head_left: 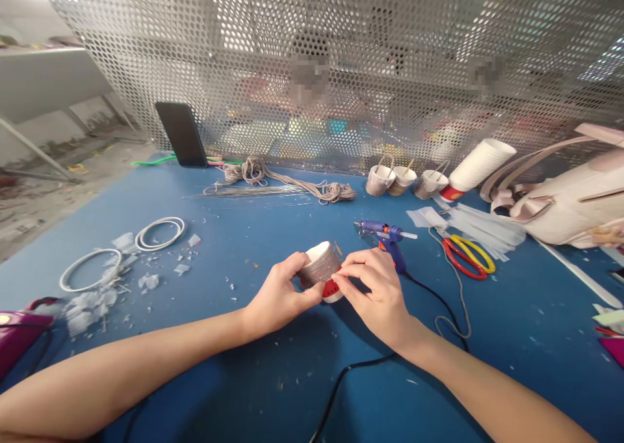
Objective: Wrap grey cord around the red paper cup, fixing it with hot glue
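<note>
A paper cup with grey cord wound around its upper part lies tilted in my left hand. The fingers and thumb of that hand are closed around it. A red band with dark dots shows below the cord. My right hand pinches thumb and fingertips together against the red band; what lies between them is too small to make out. Just behind my right hand lies a blue glue gun with a clear stick in its back. A thin grey cord curves over the table to the right of my right hand.
Scissors lie by clear glue sticks at right. Cord-wrapped cups, stacked paper cups and a bag stand behind. Cord bundles and a phone line the mesh. White rings lie left; a black cable crosses in front.
</note>
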{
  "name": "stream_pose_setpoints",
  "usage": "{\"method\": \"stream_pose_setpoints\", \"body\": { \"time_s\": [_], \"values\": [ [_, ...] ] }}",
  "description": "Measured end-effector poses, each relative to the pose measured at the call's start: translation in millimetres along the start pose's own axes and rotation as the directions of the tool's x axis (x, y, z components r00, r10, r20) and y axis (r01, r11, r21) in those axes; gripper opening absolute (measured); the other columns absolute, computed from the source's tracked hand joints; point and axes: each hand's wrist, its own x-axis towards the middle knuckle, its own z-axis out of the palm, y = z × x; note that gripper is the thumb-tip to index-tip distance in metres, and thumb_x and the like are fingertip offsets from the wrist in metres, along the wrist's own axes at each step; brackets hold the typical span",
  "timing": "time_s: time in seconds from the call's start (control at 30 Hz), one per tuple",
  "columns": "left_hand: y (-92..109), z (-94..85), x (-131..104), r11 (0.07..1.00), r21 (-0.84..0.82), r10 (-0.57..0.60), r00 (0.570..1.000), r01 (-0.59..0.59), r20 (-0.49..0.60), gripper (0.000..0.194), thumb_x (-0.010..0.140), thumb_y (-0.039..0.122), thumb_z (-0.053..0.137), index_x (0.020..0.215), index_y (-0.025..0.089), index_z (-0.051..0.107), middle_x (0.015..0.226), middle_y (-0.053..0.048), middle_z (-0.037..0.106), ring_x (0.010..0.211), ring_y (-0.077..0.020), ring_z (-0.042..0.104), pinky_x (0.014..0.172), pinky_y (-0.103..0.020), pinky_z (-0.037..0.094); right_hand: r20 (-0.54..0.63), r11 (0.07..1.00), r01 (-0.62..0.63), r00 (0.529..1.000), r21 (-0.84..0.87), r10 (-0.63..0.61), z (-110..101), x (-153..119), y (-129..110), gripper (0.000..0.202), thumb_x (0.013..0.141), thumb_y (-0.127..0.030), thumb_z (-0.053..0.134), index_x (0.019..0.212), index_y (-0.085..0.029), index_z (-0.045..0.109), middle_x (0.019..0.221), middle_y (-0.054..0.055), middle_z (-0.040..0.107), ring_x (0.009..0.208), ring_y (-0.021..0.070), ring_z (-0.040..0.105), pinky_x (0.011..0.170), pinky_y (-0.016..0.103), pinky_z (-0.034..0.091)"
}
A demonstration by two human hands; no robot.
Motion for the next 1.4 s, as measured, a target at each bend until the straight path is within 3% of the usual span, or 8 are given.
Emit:
{"method": "stream_pose_setpoints", "body": {
  "time_s": [0.67, 0.97, 1.4],
  "values": [
    [0.3, 0.1, -1.2, 1.000, 0.008, -0.023, 1.000, 0.023, -0.014, 0.017, 0.070, 0.030, 0.055, 0.065, 0.016, 0.046, 0.060, 0.004, 0.042, 0.059, -0.0099, 0.040, 0.055, -0.022, 0.036, 0.013, 1.000, -0.005, 1.000, -0.009, 0.006, 0.3, -1.0, 0.1, 0.010, 0.082, -0.019, 0.061, 0.072, -0.021, 0.059, 0.075, 0.002, 0.063, 0.072, 0.0166, 0.057, 0.071, 0.036, 0.041],
    [-0.8, -0.5, -1.5, 0.999, 0.010, 0.044, 0.996, -0.043, -0.074, 0.011, 0.070, 0.025, 0.055, 0.068, 0.016, 0.050, 0.065, 0.002, 0.049, 0.063, -0.0112, 0.045, 0.058, -0.022, 0.040, 0.026, 1.000, -0.010, 1.000, 0.006, 0.010, 0.5, -1.2, -0.5, 0.010, 0.083, -0.019, 0.060, 0.074, -0.022, 0.060, 0.076, 0.001, 0.064, 0.075, 0.0167, 0.058, 0.073, 0.036, 0.041],
    [2.6, 0.3, -1.4, 1.000, -0.011, -0.011, 1.000, 0.010, -0.002, 0.013, 0.069, 0.026, 0.053, 0.063, 0.018, 0.044, 0.061, 0.005, 0.041, 0.059, -0.0104, 0.041, 0.056, -0.022, 0.036, 0.027, 0.999, 0.028, 0.999, -0.042, -0.027, 2.4, -1.0, 4.2, 0.010, 0.085, -0.018, 0.059, 0.076, -0.021, 0.055, 0.077, 0.002, 0.063, 0.074, 0.0166, 0.056, 0.073, 0.035, 0.040]
  ]
}}
